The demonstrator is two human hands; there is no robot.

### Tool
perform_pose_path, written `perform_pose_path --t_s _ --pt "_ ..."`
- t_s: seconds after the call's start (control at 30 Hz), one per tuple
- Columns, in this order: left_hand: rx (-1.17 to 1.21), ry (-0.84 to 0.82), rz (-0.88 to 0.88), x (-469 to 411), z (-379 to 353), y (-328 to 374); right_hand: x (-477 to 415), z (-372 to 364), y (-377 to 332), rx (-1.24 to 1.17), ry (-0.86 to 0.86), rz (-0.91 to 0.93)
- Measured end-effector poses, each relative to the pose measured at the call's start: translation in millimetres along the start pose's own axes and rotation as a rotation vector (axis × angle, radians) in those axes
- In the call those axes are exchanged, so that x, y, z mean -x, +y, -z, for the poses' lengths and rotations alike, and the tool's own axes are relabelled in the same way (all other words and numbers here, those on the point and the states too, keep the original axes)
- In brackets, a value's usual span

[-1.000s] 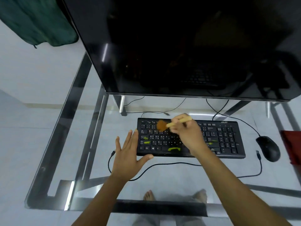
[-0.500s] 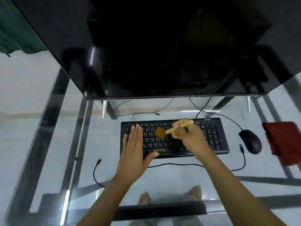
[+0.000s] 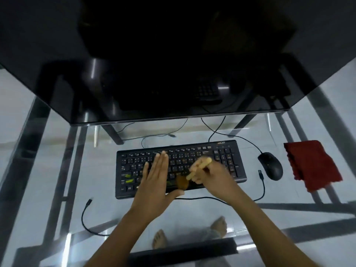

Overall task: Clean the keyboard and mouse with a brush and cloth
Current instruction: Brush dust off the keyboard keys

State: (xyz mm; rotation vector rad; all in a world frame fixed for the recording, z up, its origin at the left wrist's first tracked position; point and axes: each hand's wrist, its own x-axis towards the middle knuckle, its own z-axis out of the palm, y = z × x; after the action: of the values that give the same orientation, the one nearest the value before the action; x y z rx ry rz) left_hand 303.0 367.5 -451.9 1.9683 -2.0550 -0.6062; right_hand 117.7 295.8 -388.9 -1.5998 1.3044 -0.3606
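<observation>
Clasped in the right hand (image 3: 215,176), the brush (image 3: 194,173) was held by its pale handle, its brown bristles down at the front edge of the black keyboard (image 3: 229,162) on the glass desk (image 3: 107,211). Flat and spread, the left hand (image 3: 156,180) lay on the keys, holding nothing. Right of the keyboard sat the black mouse (image 3: 270,165), then the red cloth (image 3: 312,164).

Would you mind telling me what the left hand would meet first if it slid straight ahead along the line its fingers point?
The left hand lies flat on the keyboard, fingers pointing away toward the monitor. Going straight on, it would cross the top key rows, leave the keyboard's far edge, then probably reach the thin cable on the glass; depth is unclear.
</observation>
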Motion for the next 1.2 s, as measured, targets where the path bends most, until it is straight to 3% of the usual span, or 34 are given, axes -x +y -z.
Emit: perform_pose_path --t_s 0.1,0.2,0.23,0.33,0.37,0.47,0.53,0.6,0.67,0.73,0.83,0.87,0.93,0.97,1.0,1.1,1.13,1.2 --pt "0.007 -0.019 0.012 -5.1 0.5 6.3 1.0 11.8 10.0 -0.048 0.276 0.04" --pt "-0.006 -0.038 0.009 -7.8 1.6 14.1 -4.2 19.1 11.3 -0.175 0.027 -0.033" --pt "-0.008 -0.043 0.008 -9.7 1.8 16.8 -6.5 20.8 11.4 -0.12 0.028 -0.027" --pt "-0.003 -0.052 0.006 -18.4 -0.2 25.9 -20.1 34.0 10.7 -0.159 0.375 0.063" --pt "-0.001 -0.053 -0.002 -21.6 -1.3 29.1 -23.2 41.3 12.1 -0.198 0.406 0.072" --pt "-0.017 -0.07 -0.036 -29.6 -3.9 39.2 -27.1 55.0 18.5 -0.26 0.255 -0.033" --pt "-0.033 -0.073 -0.056 -35.6 -5.6 46.9 -25.5 66.2 26.4 -0.128 0.399 -0.018" --pt "-0.039 -0.076 -0.069 -41.8 -8.4 54.2 -20.4 80.3 33.4 -0.161 0.503 0.032" --pt "-0.045 -0.09 -0.078 -47.6 -11.5 60.4 -16.2 87.7 37.8 -0.277 0.314 0.0" --pt "-0.062 -0.115 -0.09 -54.1 -15.3 69.1 -14.3 94.4 48.1 -0.173 0.233 -0.028" --pt "-0.076 -0.121 -0.081 -62.6 -17.2 78.1 -12.5 108.4 53.2 -0.052 0.531 0.041" --pt "-0.089 -0.121 -0.076 -65.2 -17.2 80.1 -11.9 112.6 54.6 -0.127 0.517 0.052" --pt "-0.108 -0.132 -0.061 -69.1 -17.5 81.2 -8.2 114.7 54.2 -0.181 0.24 -0.01" --pt "-0.111 -0.139 -0.046 -70.2 -18.4 80.4 -5.1 114.4 54.0 -0.088 0.125 -0.034" --pt "-0.11 -0.146 -0.032 -71.5 -18.8 79.7 -3.6 114.4 58.1 -0.02 0.108 -0.037" --pt "-0.107 -0.157 -0.02 -72.5 -19.3 78.4 3.6 118.0 59.6 0.006 0.481 0.032" --pt "-0.103 -0.153 -0.02 -72.5 -19.1 78.4 5.8 117.7 59.8 -0.072 0.478 0.037" --pt "-0.103 -0.155 -0.021 -72.3 -18.5 78.4 9.4 112.0 56.8 -0.233 0.204 -0.06"
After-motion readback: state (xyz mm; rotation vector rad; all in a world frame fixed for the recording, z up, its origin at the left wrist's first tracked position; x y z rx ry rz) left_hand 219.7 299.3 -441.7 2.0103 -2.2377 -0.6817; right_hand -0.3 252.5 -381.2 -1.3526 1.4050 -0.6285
